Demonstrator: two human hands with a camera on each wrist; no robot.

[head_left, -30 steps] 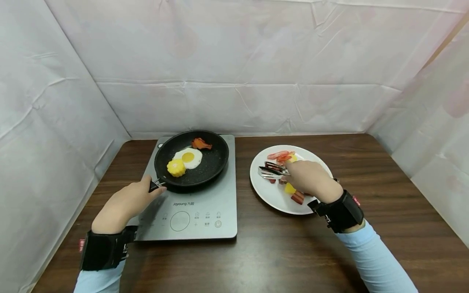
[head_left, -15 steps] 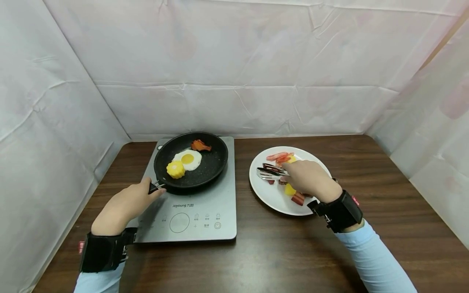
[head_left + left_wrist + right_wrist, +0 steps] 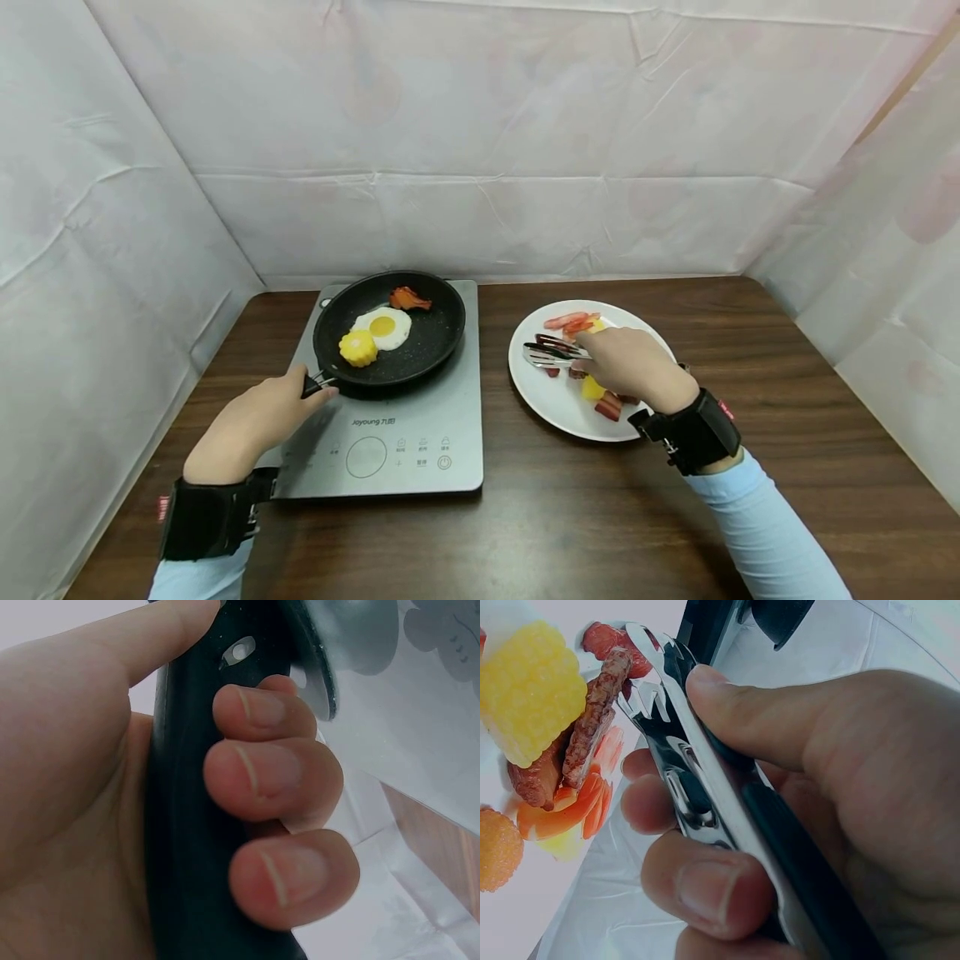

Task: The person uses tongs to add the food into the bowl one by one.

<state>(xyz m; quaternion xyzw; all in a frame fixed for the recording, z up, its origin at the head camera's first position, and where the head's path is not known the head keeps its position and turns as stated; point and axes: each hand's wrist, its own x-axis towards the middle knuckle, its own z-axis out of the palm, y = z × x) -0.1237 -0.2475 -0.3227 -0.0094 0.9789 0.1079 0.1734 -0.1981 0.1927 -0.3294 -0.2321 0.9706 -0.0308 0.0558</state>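
Three bits (egg, corn, some meat) already sit in the pan (image 3: 390,329) on the cooker at the table's left, left hand (image 3: 251,421) wrapped round its handle, while right hand (image 3: 633,367) clamps tongs (image 3: 555,354) over the plate (image 3: 555,400), several pieces left there.

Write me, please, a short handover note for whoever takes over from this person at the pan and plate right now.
Left hand grips the pan handle; the black pan sits on the induction cooker.
Right hand holds metal tongs over the white plate.
Already in the pan: a fried egg, a corn piece and an orange-red piece.
On the plate: sausage strips, a yellow piece and other bits, partly hidden by the hand.
The tongs grip nothing that I can make out.
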